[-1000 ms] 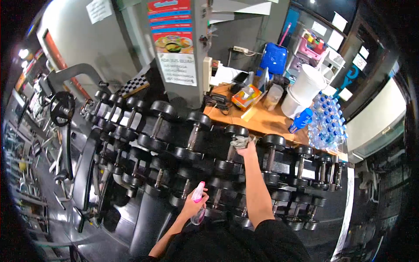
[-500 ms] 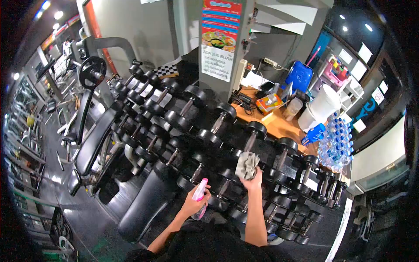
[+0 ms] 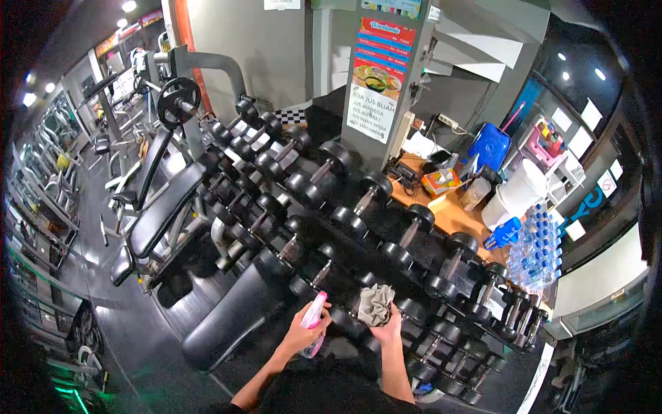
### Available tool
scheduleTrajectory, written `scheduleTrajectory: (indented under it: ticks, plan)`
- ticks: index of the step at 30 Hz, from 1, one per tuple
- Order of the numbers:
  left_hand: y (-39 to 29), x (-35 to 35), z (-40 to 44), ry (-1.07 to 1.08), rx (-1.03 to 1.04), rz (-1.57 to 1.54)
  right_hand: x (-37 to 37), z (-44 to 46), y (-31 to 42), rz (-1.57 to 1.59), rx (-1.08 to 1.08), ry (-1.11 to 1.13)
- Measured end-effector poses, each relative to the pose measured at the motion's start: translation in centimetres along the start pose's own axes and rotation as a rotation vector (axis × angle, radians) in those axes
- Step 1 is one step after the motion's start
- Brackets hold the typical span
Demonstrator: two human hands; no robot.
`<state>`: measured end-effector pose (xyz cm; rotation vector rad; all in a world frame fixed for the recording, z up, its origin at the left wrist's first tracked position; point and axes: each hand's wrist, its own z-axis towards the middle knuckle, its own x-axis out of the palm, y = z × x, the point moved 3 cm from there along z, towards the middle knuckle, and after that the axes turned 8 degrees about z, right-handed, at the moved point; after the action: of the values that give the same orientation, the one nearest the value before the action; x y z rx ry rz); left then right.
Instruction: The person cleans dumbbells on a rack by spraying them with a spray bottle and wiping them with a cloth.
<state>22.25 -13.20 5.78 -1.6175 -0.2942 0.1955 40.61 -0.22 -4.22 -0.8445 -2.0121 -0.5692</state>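
Observation:
My left hand is wrapped round a spray bottle with a pink and white head and a clear body. In my right hand is a crumpled grey cloth, held in front of the lower row of dumbbells. Black dumbbells with metal handles fill a two-tier rack before me. A dumbbell on the upper tier lies beyond the cloth, and another dumbbell on the lower tier is just past the bottle. Whether the cloth touches a dumbbell, I cannot tell.
A padded black bench stands close on the left, with a weight machine behind it. Behind the rack, a wooden counter carries a blue bottle, a white bucket and packed water bottles.
My right hand has drawn the cloth down and left, away from the upper-tier dumbbell. My left hand still holds the spray bottle. The view has shifted, so the surroundings sit further right.

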Motion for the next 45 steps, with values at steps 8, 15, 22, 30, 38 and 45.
scheduleTrajectory:
  ticks: [8, 15, 22, 30, 38, 45]
  plan:
    - [-0.9, 2.4, 5.3, 0.004, 0.045, 0.001, 0.7, 5.4, 5.5, -0.057, -0.083, 0.029]
    - [1.2, 6.3, 12.4, 0.104, 0.017, -0.027, 3.0, 10.7, 13.4, -0.131, -0.336, -0.062]
    - [1.8, 9.7, 15.7, 0.167, -0.056, 0.026, 4.7, 19.1, 19.8, 0.015, -0.636, -0.259]
    - [4.6, 8.2, 16.6, 0.284, -0.203, 0.050, 3.3, 23.0, 23.7, 0.404, -0.176, -0.154]
    - [4.4, 7.2, 19.8, 0.368, -0.279, 0.041, 8.5, 20.0, 15.3, 0.214, -0.192, 0.027]
    - [4.0, 7.1, 22.3, 0.379, -0.170, 0.080, 8.6, 28.0, 14.2, 0.355, -0.223, -0.090]
